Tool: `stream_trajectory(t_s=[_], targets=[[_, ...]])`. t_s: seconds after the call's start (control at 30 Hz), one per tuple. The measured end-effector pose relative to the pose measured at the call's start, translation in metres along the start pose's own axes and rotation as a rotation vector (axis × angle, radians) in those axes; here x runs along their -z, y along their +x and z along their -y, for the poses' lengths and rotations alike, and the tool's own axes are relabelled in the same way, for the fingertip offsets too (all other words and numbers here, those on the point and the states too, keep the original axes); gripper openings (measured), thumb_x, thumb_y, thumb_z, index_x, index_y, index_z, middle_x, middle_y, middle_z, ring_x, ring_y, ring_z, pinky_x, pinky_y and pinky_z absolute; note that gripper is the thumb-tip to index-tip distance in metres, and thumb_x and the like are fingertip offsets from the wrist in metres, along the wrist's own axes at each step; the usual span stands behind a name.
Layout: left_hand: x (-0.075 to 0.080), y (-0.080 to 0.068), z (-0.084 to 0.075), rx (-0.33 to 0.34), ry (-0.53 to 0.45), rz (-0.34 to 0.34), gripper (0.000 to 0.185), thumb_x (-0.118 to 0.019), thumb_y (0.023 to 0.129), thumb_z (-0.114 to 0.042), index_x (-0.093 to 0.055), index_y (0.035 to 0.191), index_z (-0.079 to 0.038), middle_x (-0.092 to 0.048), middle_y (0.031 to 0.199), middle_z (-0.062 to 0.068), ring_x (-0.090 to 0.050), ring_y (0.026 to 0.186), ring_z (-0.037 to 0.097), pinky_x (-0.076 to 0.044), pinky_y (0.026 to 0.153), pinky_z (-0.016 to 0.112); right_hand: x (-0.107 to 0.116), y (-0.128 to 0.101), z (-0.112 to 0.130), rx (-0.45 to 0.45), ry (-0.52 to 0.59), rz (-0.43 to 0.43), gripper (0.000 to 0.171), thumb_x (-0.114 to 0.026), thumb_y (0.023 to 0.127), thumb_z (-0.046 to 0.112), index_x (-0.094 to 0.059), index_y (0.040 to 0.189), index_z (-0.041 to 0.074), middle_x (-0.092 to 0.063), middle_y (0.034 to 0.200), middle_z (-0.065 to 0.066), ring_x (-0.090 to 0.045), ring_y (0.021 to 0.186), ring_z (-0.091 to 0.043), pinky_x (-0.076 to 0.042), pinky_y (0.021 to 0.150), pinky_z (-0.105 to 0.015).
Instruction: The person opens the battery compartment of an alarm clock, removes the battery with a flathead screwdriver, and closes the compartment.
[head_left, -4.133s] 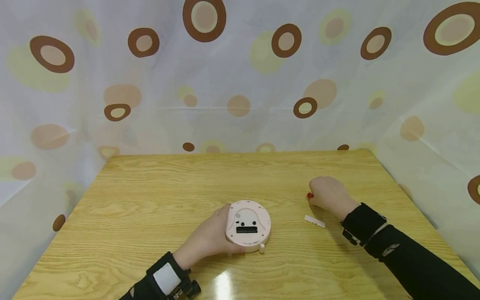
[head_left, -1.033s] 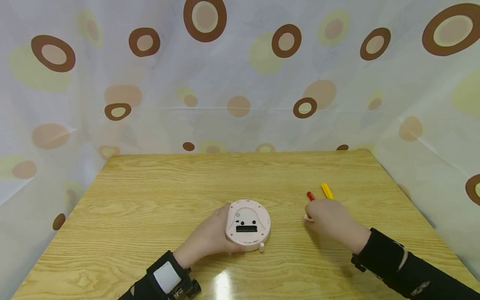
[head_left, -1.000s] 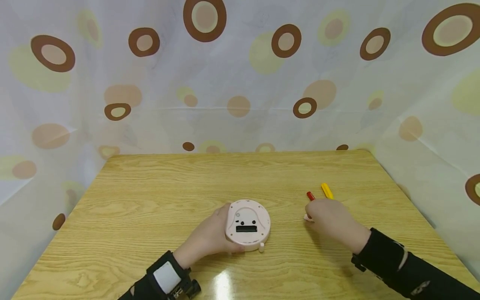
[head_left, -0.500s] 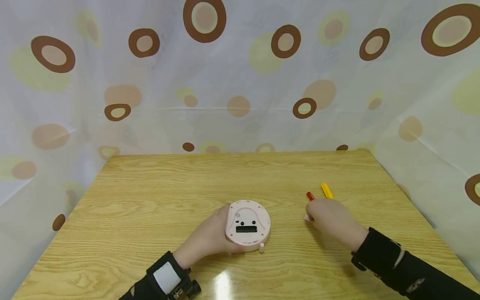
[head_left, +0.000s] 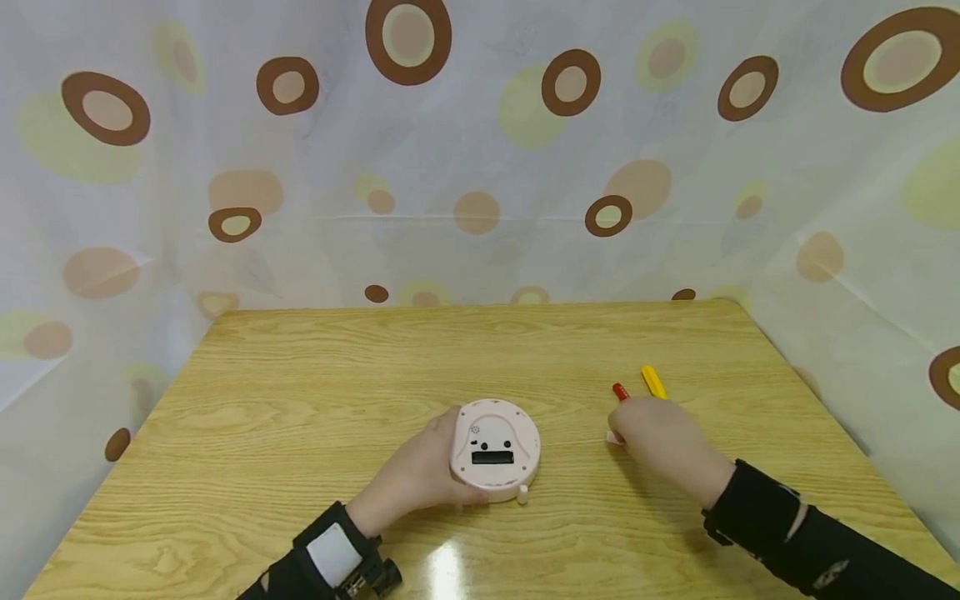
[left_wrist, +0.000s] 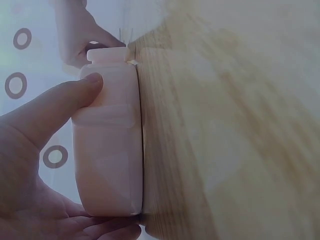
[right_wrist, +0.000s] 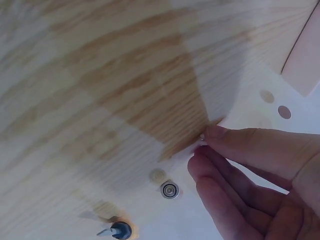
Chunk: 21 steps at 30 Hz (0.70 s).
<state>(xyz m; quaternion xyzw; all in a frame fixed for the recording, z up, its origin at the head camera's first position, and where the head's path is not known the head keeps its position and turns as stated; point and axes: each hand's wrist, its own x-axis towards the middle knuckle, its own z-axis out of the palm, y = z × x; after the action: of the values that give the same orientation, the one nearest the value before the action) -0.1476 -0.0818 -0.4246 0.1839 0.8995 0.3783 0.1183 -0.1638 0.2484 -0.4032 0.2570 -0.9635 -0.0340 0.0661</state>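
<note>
A pale pink round clock (head_left: 495,429) lies back side up on the table, with a dark, uncovered battery slot (head_left: 492,457). My left hand (head_left: 420,467) grips its left side; the left wrist view shows the thumb on the clock's wall (left_wrist: 110,165) and fingers beneath its lower end. To the right, my right hand (head_left: 667,433) pinches a thin pale battery cover (head_left: 614,437) between thumb and fingertips, low over the table. Most of that cover is hidden by the hand. Just beyond the fingers lie a red battery (head_left: 620,391) and a yellow-handled screwdriver (head_left: 653,382), both partly covered.
The wood-grain table (head_left: 337,367) reaches back to a patterned curtain (head_left: 480,150), which also hangs at both sides. In the right wrist view, the battery's end (right_wrist: 169,189) and the screwdriver's dark collar (right_wrist: 120,230) show close to the fingers.
My right hand has moved from over the battery and screwdriver toward me and taken the battery cover, which earlier lay loose. The left hand and clock have stayed put.
</note>
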Motion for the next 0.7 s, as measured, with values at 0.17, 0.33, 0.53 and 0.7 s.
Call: stream_trajectory(t_s=[0.17,0.33,0.53,0.7], targets=[[0.001,-0.001,0.000,-0.002,0.006,-0.001,0.125,-0.101,0.069,-0.033,-0.028,0.163,0.007,-0.047,0.158,0.029,-0.052,0.144,0.043,-0.045,0.120,0.059,-0.002,0.000,0.001,-0.011,0.016,0.014,0.045,-0.084,0.089,0.012,-0.046,0.065,0.020,-0.038,0.066,0.007,-0.034,0.064,-0.010,-0.029,0.061,-0.023],[0.001,-0.001,0.000,-0.011,0.007,-0.001,0.123,-0.101,0.069,-0.033,-0.030,0.162,0.006,-0.050,0.156,0.028,-0.054,0.143,0.041,-0.047,0.118,0.058,-0.002,0.001,0.001,-0.019,0.042,-0.009,0.048,-0.083,0.088,0.008,-0.046,0.062,0.020,-0.031,0.064,0.007,-0.031,0.062,-0.010,-0.027,0.059,-0.024],[0.000,0.000,0.000,-0.010,0.012,0.000,0.123,-0.101,0.069,-0.033,-0.030,0.162,0.006,-0.050,0.156,0.028,-0.054,0.142,0.042,-0.047,0.118,0.058,0.002,0.004,0.002,-0.040,0.063,0.005,0.047,-0.083,0.091,0.012,-0.049,0.061,0.020,-0.027,0.062,0.008,-0.029,0.059,-0.008,-0.026,0.057,-0.022],[0.000,0.000,0.001,-0.015,0.017,0.000,0.122,-0.101,0.069,-0.033,-0.031,0.162,0.005,-0.051,0.155,0.027,-0.055,0.142,0.041,-0.047,0.118,0.058,0.011,0.006,0.008,0.009,0.031,-0.026,0.065,-0.084,0.092,0.014,-0.025,0.065,0.023,-0.011,0.071,0.006,-0.017,0.065,-0.009,-0.016,0.061,-0.024]])
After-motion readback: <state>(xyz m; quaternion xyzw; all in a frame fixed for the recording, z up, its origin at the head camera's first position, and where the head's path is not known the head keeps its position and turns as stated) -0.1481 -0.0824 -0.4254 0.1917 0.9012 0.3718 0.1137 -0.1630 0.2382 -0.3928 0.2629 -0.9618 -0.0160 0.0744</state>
